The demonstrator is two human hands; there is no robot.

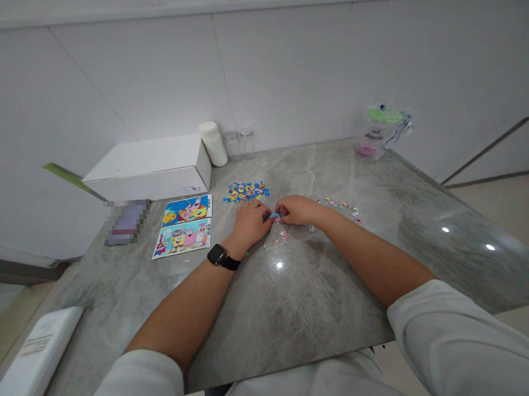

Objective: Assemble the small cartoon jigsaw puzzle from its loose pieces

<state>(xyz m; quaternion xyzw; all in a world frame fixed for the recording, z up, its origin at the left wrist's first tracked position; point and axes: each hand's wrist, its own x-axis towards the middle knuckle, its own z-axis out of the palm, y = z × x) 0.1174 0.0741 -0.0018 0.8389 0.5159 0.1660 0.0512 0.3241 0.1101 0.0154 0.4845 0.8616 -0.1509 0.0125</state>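
Note:
My left hand, a black watch on its wrist, and my right hand meet over the middle of the table. Between their fingertips lie small joined jigsaw puzzle pieces, light blue and pink, pinched from both sides. Fingers partly hide these pieces. Just beyond my left hand is a pile of blue and yellow puzzle pieces. A few loose pieces lie on the near side of my hands. More scattered pieces are to the right, behind my right forearm.
Two cartoon picture cards lie left of my hands on the grey marbled table. Behind them stand a white box, a white bottle and two clear glasses. A plastic bag sits at the back right.

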